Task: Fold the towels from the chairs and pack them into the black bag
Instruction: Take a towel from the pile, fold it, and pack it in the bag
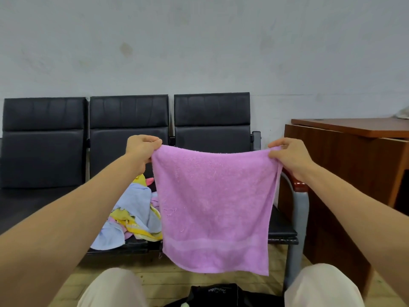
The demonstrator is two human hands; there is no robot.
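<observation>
A purple towel (pixel 215 207) hangs spread out in the air in front of the chairs. My left hand (pixel 141 149) pinches its upper left corner and my right hand (pixel 290 155) pinches its upper right corner. Behind the towel, a heap of loose towels (pixel 132 213) in light blue, yellow and pink lies on the middle chair seat. The black bag (pixel 218 294) sits on the floor between my knees at the bottom edge, only partly in view.
A row of three black padded chairs (pixel 44 140) stands against the grey wall. A brown wooden desk (pixel 354 151) is close on the right, beside the chair's grey metal armrest (pixel 299 202). The floor is pale wood.
</observation>
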